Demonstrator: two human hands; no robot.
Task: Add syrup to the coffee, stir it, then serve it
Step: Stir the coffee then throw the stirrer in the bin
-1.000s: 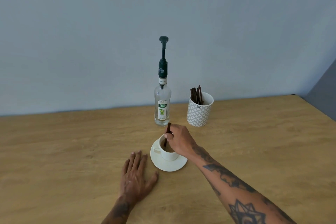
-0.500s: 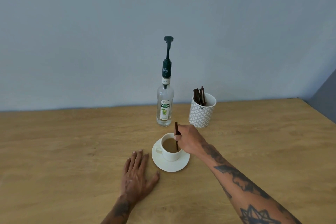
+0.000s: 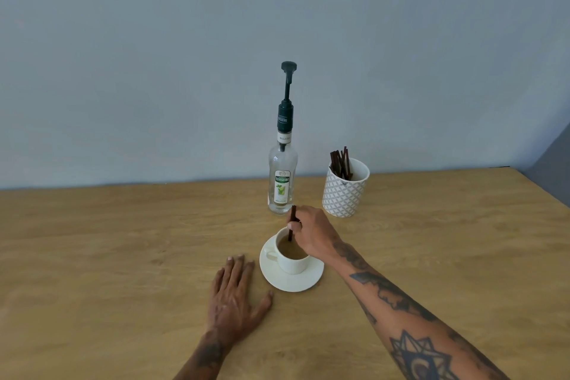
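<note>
**Stirring under way, syrup bottle parked behind the cup**

My right hand (image 3: 311, 234) sits just right of frame centre, fingers pinched shut on a dark stir stick (image 3: 291, 223). The stick stands near upright with its lower end in the coffee (image 3: 291, 251). Gripping high on it keeps my knuckles clear of the liquid.

My left hand (image 3: 234, 296) lies flat on the bench (image 3: 92, 256), fingers spread and holding nothing. It rests just left of the saucer (image 3: 290, 279), not touching it. I judge it a brace.

The white cup (image 3: 291, 262) sits centred on the saucer, handle to frame left.

The syrup bottle (image 3: 282, 182) stands upright behind the cup, pump (image 3: 288, 77) raised. Label reads "TEISSEIRE"; the neck band reads "MOJITO".

A patterned pot (image 3: 344, 194) holding spare sticks (image 3: 339, 162) stands right of the bottle, within easy reach.

Serving not yet done.
</note>
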